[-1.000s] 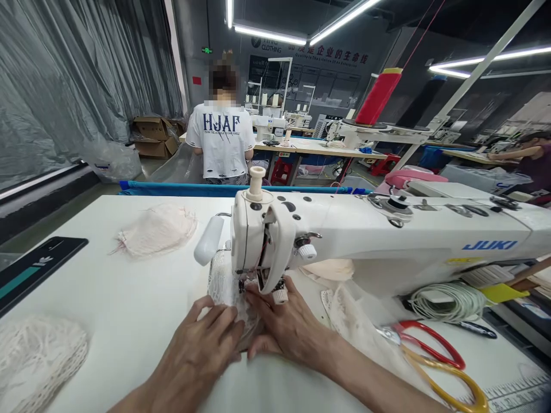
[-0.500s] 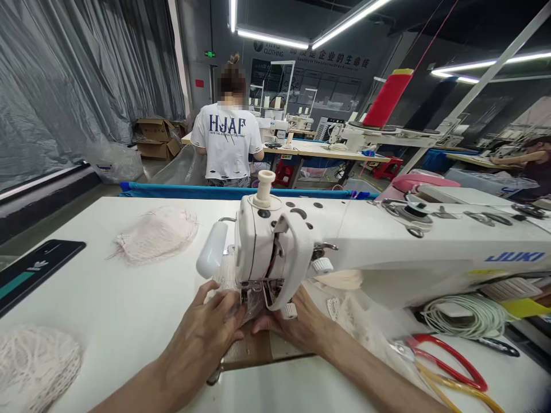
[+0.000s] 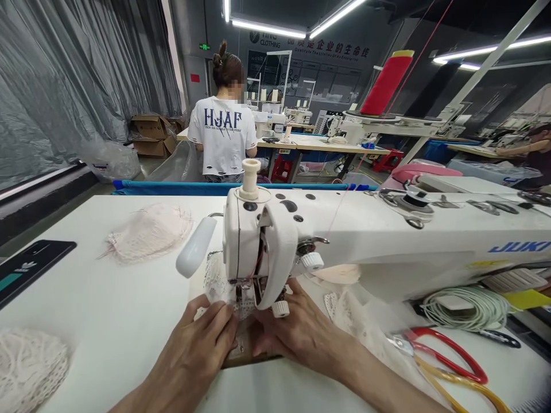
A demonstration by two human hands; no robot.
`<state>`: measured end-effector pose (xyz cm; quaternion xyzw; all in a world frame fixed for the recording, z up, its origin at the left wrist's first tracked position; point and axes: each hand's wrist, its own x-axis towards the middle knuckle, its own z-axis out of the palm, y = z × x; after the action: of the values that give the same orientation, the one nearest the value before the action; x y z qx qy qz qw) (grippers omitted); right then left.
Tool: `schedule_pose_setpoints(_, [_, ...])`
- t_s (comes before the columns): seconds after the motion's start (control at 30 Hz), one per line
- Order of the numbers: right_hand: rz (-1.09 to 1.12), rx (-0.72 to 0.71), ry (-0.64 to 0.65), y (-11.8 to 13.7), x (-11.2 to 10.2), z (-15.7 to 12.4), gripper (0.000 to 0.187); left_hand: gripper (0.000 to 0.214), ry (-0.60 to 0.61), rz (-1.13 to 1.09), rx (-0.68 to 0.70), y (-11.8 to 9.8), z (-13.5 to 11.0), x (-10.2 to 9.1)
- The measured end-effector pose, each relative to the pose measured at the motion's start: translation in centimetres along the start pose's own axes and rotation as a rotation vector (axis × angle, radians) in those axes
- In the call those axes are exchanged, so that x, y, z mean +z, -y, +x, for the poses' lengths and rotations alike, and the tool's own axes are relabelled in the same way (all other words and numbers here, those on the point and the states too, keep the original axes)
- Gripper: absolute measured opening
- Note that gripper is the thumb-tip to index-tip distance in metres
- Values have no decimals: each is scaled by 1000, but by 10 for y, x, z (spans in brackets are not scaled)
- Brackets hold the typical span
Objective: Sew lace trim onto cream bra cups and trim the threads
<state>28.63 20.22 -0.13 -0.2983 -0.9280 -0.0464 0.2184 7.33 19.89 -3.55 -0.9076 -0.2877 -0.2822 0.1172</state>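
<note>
A white JUKI sewing machine stands on the white table. A piece of white lace fabric lies under its presser foot. My left hand lies flat on the fabric just left of the foot, fingers stretched toward the needle. My right hand presses down on the right side of the foot, fingers together, under the machine head. Part of the fabric is hidden by my hands.
A pink lace pile lies at back left, another white lace pile at front left, a dark phone at the left edge. Red and yellow scissors, a cord coil and more lace sit right. A person in a white T-shirt works behind.
The view shifted slightly. Both hands stayed at the presser foot; the fabric has fed backward, and a brown plate area under my hands shows more than one second ago.
</note>
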Motion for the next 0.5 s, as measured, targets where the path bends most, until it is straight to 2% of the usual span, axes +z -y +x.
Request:
schedule_pose_setpoints(0.13, [22, -16, 5, 7, 6, 0, 41, 27, 5, -11, -18, -1, -4, 3])
schedule_pose_setpoints(0.33, [-11, 31, 81, 13, 0, 0, 36, 28, 48, -8, 1, -5, 2, -9])
schedule_pose_setpoints(0.5, [-18, 49, 80, 16, 0, 0, 41, 25, 17, 15, -25, -3, -4, -2])
